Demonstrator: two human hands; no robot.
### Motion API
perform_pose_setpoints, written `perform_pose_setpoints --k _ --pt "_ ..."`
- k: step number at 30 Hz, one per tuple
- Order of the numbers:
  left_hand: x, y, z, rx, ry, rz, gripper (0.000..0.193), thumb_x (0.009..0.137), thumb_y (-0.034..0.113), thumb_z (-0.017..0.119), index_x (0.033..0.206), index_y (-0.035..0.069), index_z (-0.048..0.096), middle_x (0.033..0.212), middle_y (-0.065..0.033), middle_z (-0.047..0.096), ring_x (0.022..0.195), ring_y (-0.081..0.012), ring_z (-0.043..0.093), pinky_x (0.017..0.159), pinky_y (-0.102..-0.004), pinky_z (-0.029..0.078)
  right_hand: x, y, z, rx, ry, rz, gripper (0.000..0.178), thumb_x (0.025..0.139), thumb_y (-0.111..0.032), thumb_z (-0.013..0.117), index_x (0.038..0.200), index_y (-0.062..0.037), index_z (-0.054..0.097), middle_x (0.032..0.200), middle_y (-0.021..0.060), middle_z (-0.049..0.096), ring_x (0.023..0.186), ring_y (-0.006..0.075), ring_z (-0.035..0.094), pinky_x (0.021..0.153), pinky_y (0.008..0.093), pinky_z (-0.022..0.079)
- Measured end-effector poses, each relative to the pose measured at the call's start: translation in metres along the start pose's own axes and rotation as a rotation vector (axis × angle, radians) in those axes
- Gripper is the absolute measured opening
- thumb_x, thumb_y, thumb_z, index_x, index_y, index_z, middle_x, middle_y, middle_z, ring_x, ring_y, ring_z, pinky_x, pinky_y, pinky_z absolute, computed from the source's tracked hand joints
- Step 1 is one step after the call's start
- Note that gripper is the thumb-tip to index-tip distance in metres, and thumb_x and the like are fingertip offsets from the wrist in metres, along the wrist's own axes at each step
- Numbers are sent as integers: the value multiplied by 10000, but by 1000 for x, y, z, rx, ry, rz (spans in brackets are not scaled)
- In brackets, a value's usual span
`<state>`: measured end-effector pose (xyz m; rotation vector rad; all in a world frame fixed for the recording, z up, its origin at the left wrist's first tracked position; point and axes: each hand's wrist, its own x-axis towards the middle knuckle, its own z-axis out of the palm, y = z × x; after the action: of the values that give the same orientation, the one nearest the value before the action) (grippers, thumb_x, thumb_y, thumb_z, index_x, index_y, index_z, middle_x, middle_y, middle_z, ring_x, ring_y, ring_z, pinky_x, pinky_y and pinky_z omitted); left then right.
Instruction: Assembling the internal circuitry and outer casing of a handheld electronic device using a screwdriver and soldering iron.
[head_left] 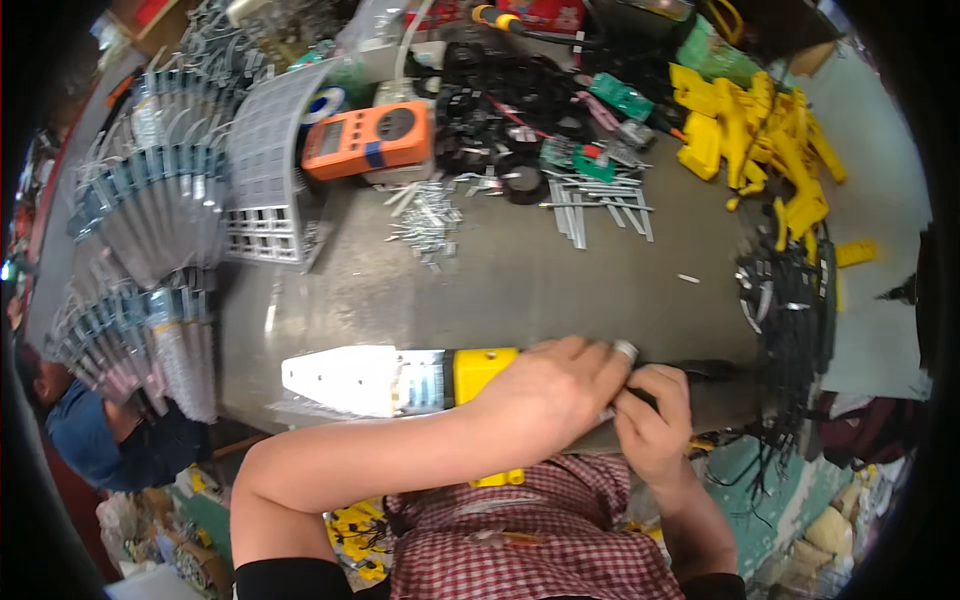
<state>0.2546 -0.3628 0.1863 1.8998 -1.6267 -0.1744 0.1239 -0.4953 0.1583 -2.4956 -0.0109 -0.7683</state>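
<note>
A long tool-like piece lies across the near part of the table, with a white tapering plate [340, 380], a clear bluish middle section [420, 381] and a yellow plastic body [480, 372]. My left hand [560, 385] reaches over the yellow end, its fingers closed. A small silvery piece shows at those fingertips, too blurred to name. Just beside it, my right hand [655, 415] is closed in a pinch around what looks like a black cable [705, 370], which extends to the right. The fingers hide most of what lies between the two hands.
Bundles of similar bluish pieces [150, 200] stack at the left beside a white grid panel [265, 160]. An orange multimeter [368, 140], small metal parts [428, 222] and metal strips [600, 200] lie at the back. Yellow housings [760, 140] and black cables [785, 330] crowd the right edge.
</note>
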Motion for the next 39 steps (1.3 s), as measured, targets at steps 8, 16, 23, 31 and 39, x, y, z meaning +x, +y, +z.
perform_pose_setpoints --k 8,16,23,31,39 --pt "7 -3 -2 223 -84 -117 403 748 266 674 1040 -3 604 830 -100 596 783 -243 598 673 -331 506 116 67 13 -149 -132 68 76 741 -3 619 811 -7 591 876 131 571 842 295 580 741 385 477" --pt "68 -90 -24 499 138 -125 197 691 27 608 868 32 522 844 -112 541 873 -295 527 750 -395 459 140 96 34 -519 -183 38 85 749 -21 562 834 -24 570 897 126 586 850 286 604 722 383 519" --pt "68 -78 -42 341 130 -64 175 728 -19 612 886 15 547 890 -89 587 866 -236 572 740 -349 472 144 61 25 262 -155 146 141 790 3 555 913 -15 488 785 117 616 742 253 636 642 373 490" --pt "12 -26 -68 -901 175 -498 129 867 46 605 977 -14 575 1027 -160 654 937 -204 632 818 -332 510 61 -12 -11 1225 -83 494 206 917 26 475 1123 20 473 981 113 611 796 141 644 687 255 536" --pt "-7 -26 -57 -657 62 -551 194 876 -90 476 1051 -10 504 878 -77 645 884 -152 641 793 -283 508 -10 -25 12 294 -195 285 178 775 -12 639 950 -3 611 834 94 588 787 276 618 673 355 516"
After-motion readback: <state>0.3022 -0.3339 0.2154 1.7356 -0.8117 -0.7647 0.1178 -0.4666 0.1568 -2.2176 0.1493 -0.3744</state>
